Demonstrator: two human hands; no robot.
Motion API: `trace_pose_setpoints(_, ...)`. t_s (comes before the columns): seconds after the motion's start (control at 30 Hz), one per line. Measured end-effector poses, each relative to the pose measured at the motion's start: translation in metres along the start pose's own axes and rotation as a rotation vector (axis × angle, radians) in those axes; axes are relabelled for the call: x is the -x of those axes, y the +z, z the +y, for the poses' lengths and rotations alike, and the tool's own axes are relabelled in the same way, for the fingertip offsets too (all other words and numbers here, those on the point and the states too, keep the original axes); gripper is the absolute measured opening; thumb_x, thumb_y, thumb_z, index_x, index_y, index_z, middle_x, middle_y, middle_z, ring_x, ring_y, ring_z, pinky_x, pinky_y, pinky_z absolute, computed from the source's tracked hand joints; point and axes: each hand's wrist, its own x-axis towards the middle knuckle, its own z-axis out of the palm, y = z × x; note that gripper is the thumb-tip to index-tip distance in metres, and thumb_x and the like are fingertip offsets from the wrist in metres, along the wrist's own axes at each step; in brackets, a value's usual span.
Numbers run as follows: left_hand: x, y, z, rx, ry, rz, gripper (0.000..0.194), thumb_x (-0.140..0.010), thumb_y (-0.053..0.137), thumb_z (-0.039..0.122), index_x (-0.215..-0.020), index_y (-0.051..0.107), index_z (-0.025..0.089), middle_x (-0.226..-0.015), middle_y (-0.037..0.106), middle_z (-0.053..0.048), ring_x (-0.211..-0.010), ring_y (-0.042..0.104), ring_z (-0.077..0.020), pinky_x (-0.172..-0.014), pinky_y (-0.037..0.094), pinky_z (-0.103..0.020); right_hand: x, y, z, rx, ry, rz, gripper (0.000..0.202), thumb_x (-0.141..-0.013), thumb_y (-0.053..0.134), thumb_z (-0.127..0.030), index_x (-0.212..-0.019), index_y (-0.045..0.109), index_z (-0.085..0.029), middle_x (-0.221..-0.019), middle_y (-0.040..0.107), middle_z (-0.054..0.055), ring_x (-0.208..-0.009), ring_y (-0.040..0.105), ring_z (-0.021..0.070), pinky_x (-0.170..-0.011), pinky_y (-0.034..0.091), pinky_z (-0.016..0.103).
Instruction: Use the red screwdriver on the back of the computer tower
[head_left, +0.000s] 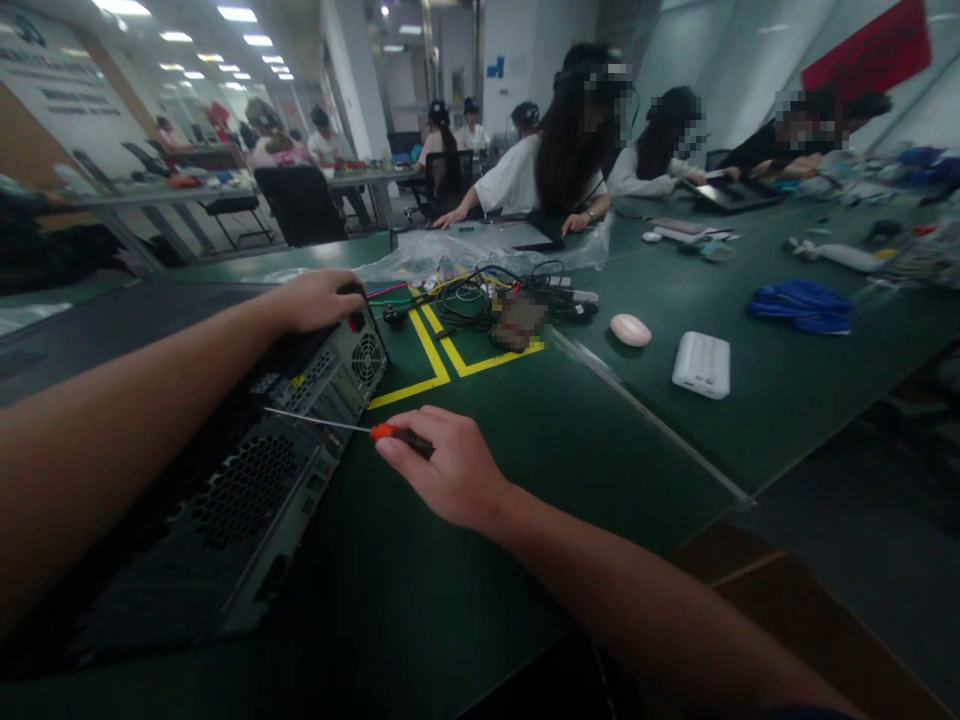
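Observation:
A black computer case [247,490] lies on the green table at the left, its vented rear panel facing right. My left hand [319,300] rests on the far top edge of the case near the power supply fan, with its fingers bent over the edge and partly hidden. My right hand [446,462] is closed around the handle of a screwdriver [382,432], orange at its front end and dark behind. The thin shaft points left, and its tip is at the rear panel, above the large honeycomb vent. Whether the tip touches a screw is too small to tell.
A tangle of cables [480,295] lies beyond yellow tape lines [450,372]. To the right are a pink oval object [630,330], a white box [701,365] and a blue bundle [801,305]. A person [544,170] sits across the table [600,450]; several others are farther back.

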Motion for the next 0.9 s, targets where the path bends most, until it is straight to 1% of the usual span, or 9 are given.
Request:
trace_pose_setpoints(0.13,-0.003,0.002,-0.004,-0.027,0.049,-0.015,0.068,-0.107,0.041,0.044,-0.157,0.069,0.008,-0.161,0.073,-0.022,-0.145,0.069,-0.0356,-0.128,0.052,-0.044,0.001,0.002,-0.003,-0.039,0.012,-0.026,0.024,-0.115,0.072,-0.045,-0.115,0.081,-0.023,-0.106,0.083,0.004,-0.093,0.075,0.0197,-0.089,0.057,0.034)
trace_pose_setpoints(0.2,-0.004,0.003,-0.005,-0.016,0.069,-0.012,0.068,-0.106,0.041,0.043,-0.154,0.070,0.004,-0.159,0.074,-0.025,-0.144,0.070,-0.0362,-0.128,0.051,-0.044,0.002,0.004,-0.004,-0.088,0.050,-0.013,0.024,-0.110,0.079,-0.045,-0.122,0.077,-0.024,-0.108,0.083,0.003,-0.091,0.076,0.0195,-0.086,0.058,0.033)
trace_pose_setpoints(0.27,-0.004,0.004,-0.006,0.019,0.090,-0.007,0.070,-0.105,0.042,0.042,-0.154,0.070,0.002,-0.158,0.074,-0.027,-0.144,0.070,-0.0382,-0.128,0.051,-0.046,0.002,0.006,-0.004,-0.091,0.073,-0.024,0.031,-0.102,0.086,-0.044,-0.124,0.073,-0.026,-0.106,0.082,0.002,-0.089,0.076,0.0202,-0.084,0.059,0.034)
trace_pose_setpoints(0.43,-0.006,0.005,-0.010,0.070,0.100,0.020,0.065,-0.101,0.049,0.041,-0.149,0.074,0.006,-0.156,0.077,-0.025,-0.142,0.073,-0.0405,-0.127,0.054,-0.050,0.001,0.009,-0.002,-0.115,0.072,0.000,0.017,-0.102,0.079,-0.033,-0.115,0.069,-0.027,-0.103,0.082,0.002,-0.087,0.077,0.0199,-0.084,0.060,0.034)
trace_pose_setpoints(0.53,-0.009,0.006,-0.015,0.057,0.113,0.026,0.065,-0.100,0.049,0.044,-0.148,0.074,0.007,-0.156,0.078,-0.025,-0.144,0.073,-0.0411,-0.128,0.054,-0.050,-0.001,0.010,0.000,-0.097,0.058,0.010,0.016,-0.103,0.079,-0.034,-0.114,0.070,-0.026,-0.106,0.083,0.004,-0.091,0.079,0.0213,-0.086,0.061,0.036)
trace_pose_setpoints(0.6,-0.011,0.007,-0.017,0.050,0.125,0.020,0.062,-0.100,0.050,0.047,-0.145,0.075,0.012,-0.155,0.079,-0.021,-0.143,0.073,-0.0381,-0.127,0.054,-0.046,-0.001,0.011,0.002,-0.083,0.048,0.017,0.017,-0.103,0.080,-0.035,-0.114,0.071,-0.026,-0.110,0.084,0.005,-0.094,0.080,0.0224,-0.089,0.062,0.037)
trace_pose_setpoints(0.67,-0.011,0.007,-0.017,0.066,0.125,0.043,0.059,-0.098,0.051,0.048,-0.139,0.077,0.015,-0.151,0.082,-0.019,-0.141,0.075,-0.0383,-0.126,0.056,-0.046,0.000,0.012,0.004,-0.087,0.043,0.020,0.018,-0.104,0.080,-0.037,-0.116,0.072,-0.026,-0.112,0.085,0.005,-0.095,0.081,0.0225,-0.090,0.063,0.037)
trace_pose_setpoints(0.77,-0.012,0.007,-0.016,0.085,0.136,0.046,0.061,-0.095,0.052,0.049,-0.137,0.078,0.013,-0.149,0.082,-0.022,-0.138,0.076,-0.0405,-0.124,0.057,-0.049,0.001,0.014,0.006,-0.099,0.043,0.026,0.017,-0.105,0.081,-0.036,-0.117,0.072,-0.027,-0.113,0.086,0.004,-0.097,0.082,0.0218,-0.091,0.064,0.036)
trace_pose_setpoints(0.9,-0.014,0.009,-0.016,0.046,0.131,0.035,0.068,-0.097,0.050,0.050,-0.144,0.076,0.009,-0.151,0.080,-0.024,-0.141,0.075,-0.0398,-0.124,0.056,-0.046,0.002,0.015,0.007,-0.132,0.038,0.044,0.016,-0.104,0.083,-0.035,-0.114,0.074,-0.026,-0.112,0.087,0.004,-0.097,0.083,0.0213,-0.091,0.065,0.036)
